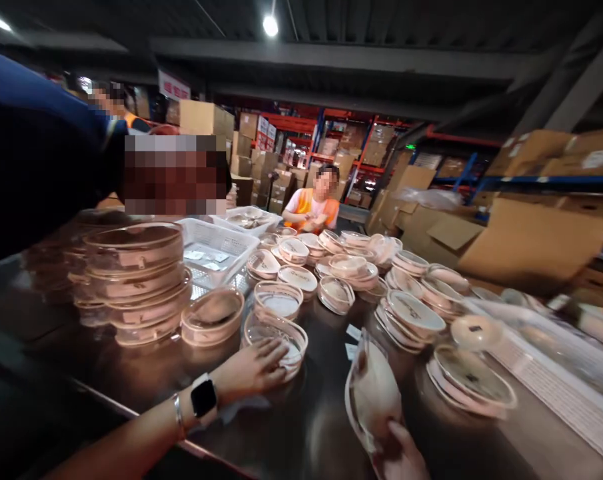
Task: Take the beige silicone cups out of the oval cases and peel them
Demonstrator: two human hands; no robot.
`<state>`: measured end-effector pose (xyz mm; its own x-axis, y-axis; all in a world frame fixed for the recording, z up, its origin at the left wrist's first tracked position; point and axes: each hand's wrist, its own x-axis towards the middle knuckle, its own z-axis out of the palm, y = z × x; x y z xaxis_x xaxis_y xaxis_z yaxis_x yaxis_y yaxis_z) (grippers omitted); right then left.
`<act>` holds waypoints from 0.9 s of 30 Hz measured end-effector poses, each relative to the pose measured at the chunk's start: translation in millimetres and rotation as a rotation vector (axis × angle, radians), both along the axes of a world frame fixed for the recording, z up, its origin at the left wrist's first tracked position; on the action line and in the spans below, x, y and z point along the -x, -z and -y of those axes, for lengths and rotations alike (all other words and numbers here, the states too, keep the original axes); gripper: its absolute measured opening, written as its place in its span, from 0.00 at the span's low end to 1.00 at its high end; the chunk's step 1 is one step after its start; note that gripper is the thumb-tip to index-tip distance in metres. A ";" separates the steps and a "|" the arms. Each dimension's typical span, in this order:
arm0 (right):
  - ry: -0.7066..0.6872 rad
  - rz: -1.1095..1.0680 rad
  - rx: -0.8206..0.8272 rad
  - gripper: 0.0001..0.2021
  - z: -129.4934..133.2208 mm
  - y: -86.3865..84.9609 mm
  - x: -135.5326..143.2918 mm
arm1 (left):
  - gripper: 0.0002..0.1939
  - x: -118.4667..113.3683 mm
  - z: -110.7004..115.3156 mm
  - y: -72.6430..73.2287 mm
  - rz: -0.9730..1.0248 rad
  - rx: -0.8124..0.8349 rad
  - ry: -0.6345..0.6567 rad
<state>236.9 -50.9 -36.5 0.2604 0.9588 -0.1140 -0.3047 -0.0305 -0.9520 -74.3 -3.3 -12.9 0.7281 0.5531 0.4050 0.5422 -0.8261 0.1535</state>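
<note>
In the head view, my right hand [405, 450] is clamped on the edge of a pale pouch [378, 393], its thumb pressed on the side, and the pouch is tipped up just above the dark table [321, 427]. My left hand [254, 368] lies flat over the near edge of a round case [297, 352] on the table — fingers extended, not closed around it. More cases lie beyond; one lid [415, 311] bears dark lettering, too blurred to read. Two white slips [353, 332] sit beside the pouch, their print illegible. Further off, a white sign [174, 86] shows reddish characters I can't make out — and a carton [591, 143] at right carries a pale label [598, 159], also unreadable.
</note>
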 end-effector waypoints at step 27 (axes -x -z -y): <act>0.204 1.546 -0.777 0.16 -16.6 19.8 -43.5 | 0.18 6.5 14.7 -35.6 -0.120 -0.269 0.016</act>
<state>280.5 -34.4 -56.3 -0.2104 0.6055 0.7675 0.8821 0.4561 -0.1180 -80.8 -18.0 22.7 0.7876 0.4253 0.4460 0.5296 -0.8372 -0.1369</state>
